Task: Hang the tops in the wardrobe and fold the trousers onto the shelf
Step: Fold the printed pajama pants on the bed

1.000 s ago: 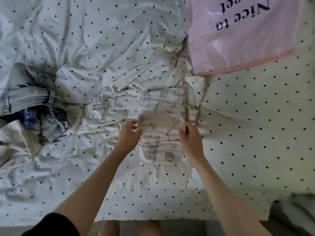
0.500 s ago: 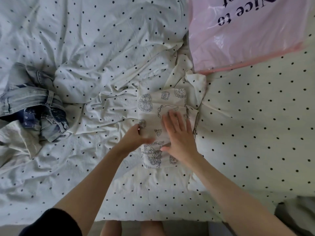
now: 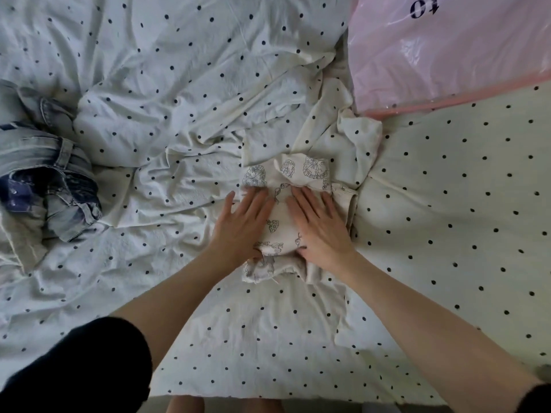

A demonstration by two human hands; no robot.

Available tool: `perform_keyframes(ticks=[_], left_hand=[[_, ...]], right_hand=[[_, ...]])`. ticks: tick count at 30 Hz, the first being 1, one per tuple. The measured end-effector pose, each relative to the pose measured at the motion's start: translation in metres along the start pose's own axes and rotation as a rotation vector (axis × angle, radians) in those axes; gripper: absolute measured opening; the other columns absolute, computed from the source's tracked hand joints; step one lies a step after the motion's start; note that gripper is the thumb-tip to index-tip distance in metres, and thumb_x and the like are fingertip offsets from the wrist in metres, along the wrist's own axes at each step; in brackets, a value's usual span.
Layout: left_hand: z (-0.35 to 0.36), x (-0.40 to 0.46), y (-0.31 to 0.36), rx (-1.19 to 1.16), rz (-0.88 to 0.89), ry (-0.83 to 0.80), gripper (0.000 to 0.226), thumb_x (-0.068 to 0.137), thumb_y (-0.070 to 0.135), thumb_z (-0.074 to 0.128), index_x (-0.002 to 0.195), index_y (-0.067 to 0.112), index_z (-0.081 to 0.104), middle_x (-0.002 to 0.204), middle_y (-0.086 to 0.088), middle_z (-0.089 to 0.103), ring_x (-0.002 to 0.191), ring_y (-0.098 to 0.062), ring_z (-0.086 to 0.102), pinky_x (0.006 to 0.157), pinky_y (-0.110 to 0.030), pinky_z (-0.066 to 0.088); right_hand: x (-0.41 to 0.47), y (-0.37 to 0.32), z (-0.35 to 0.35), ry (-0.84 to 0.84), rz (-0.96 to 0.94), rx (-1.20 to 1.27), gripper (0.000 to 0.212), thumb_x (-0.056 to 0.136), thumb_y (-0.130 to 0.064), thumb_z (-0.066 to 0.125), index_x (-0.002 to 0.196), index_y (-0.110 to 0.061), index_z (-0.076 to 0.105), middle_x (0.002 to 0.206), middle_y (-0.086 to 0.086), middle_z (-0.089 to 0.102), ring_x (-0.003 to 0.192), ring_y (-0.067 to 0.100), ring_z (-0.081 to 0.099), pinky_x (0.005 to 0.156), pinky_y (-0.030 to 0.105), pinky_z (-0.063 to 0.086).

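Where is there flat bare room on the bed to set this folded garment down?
The smooth sheet right of the right hand, below the pink bag, is bare. So is the strip before the folded garment. Left is crowded: rumpled duvet and jeans.

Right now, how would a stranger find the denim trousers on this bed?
Start from the dotted bedsheet and follow it to its far left edge. There the denim trousers lie in a crumpled heap, the only blue cloth, apart from the folded printed garment under both hands.
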State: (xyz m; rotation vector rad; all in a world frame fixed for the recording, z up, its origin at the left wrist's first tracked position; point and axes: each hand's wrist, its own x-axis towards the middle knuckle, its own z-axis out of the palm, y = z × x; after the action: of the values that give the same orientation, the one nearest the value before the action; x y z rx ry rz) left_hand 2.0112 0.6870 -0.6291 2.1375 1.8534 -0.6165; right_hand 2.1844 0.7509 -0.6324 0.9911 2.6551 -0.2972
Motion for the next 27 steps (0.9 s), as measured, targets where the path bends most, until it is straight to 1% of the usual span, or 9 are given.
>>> perform_keyframes(ticks=[4,8,12,16,20,21,23,25,27], left_hand=[[0.003,0.017,-0.003,-0.028,0.04,0.141,0.073,0.08,0.035,0.065,0.139,0.012,0.03,0.134,-0.004,0.042,0.126,-0.022,0.04,0.112,-0.043,0.016],[-0.009,0.014,-0.002,-0.129,0.094,0.201,0.035,0.086,0.019,0.057,0.119,0.012,0.048,0.116,-0.003,0.054,0.115,-0.022,0.049,0.111,-0.037,0.014],[-0.033,0.003,0.001,-0.242,0.135,0.212,0.039,0.085,0.028,0.062,0.119,0.014,0.05,0.12,-0.001,0.055,0.117,-0.017,0.049,0.109,-0.028,0.017],[-0.073,-0.026,-0.011,-0.467,0.149,0.299,0.031,0.083,0.022,0.066,0.11,0.009,0.059,0.112,-0.005,0.058,0.11,-0.02,0.053,0.09,-0.033,0.045],[-0.103,-0.064,-0.035,-0.632,0.125,0.315,0.035,0.074,0.014,0.076,0.105,0.005,0.065,0.098,-0.01,0.06,0.088,-0.027,0.059,0.067,-0.037,0.052],[-0.107,-0.074,-0.041,-0.646,0.105,0.304,0.036,0.074,0.014,0.076,0.107,0.005,0.064,0.099,-0.01,0.059,0.085,-0.028,0.06,0.066,-0.038,0.052],[-0.11,-0.087,-0.056,-0.656,0.05,0.302,0.039,0.075,0.013,0.075,0.111,0.007,0.062,0.103,-0.009,0.058,0.085,-0.029,0.061,0.069,-0.04,0.052],[-0.115,-0.108,-0.078,-0.654,-0.007,0.331,0.039,0.075,0.012,0.076,0.11,0.005,0.061,0.104,-0.01,0.057,0.085,-0.031,0.06,0.071,-0.044,0.052],[-0.118,-0.131,-0.099,-0.664,-0.045,0.381,0.038,0.074,0.011,0.077,0.106,0.001,0.06,0.101,-0.013,0.057,0.083,-0.034,0.06,0.07,-0.046,0.052]], right_hand=[[0.008,0.001,0.013,0.206,0.015,-0.019,0.058,0.068,-0.018,0.07,0.123,-0.005,0.058,0.138,0.012,0.051,0.13,0.028,0.045,0.106,0.051,0.034],[-0.001,-0.001,0.008,0.352,-0.027,0.058,0.036,0.067,-0.008,0.067,0.103,-0.004,0.067,0.122,0.013,0.063,0.115,0.029,0.059,0.096,0.05,0.045],[-0.019,0.005,-0.01,0.27,-0.01,0.197,0.05,0.068,-0.012,0.077,0.115,-0.004,0.062,0.128,0.011,0.059,0.122,0.027,0.053,0.1,0.049,0.044],[-0.039,0.002,-0.034,0.138,-0.019,0.403,0.092,0.063,-0.044,0.081,0.136,-0.006,0.041,0.148,0.007,0.036,0.14,0.021,0.028,0.117,0.041,0.018],[-0.044,-0.014,-0.061,0.191,0.04,0.544,0.072,0.065,-0.034,0.083,0.122,-0.006,0.051,0.136,0.008,0.051,0.134,0.021,0.038,0.116,0.04,0.021],[-0.042,-0.022,-0.069,0.201,0.055,0.573,0.061,0.067,-0.03,0.082,0.115,-0.006,0.053,0.124,0.009,0.058,0.122,0.021,0.05,0.111,0.041,0.03],[-0.035,-0.037,-0.089,0.209,0.067,0.579,0.049,0.071,-0.024,0.079,0.11,-0.008,0.054,0.098,0.007,0.065,0.087,0.019,0.062,0.085,0.039,0.053],[-0.027,-0.055,-0.112,0.234,0.011,0.503,0.047,0.074,-0.025,0.076,0.113,-0.009,0.054,0.089,0.004,0.066,0.069,0.015,0.06,0.06,0.028,0.051],[-0.019,-0.073,-0.138,0.295,-0.04,0.439,0.046,0.075,-0.024,0.073,0.114,-0.01,0.056,0.088,0.003,0.067,0.068,0.016,0.06,0.056,0.02,0.04]])
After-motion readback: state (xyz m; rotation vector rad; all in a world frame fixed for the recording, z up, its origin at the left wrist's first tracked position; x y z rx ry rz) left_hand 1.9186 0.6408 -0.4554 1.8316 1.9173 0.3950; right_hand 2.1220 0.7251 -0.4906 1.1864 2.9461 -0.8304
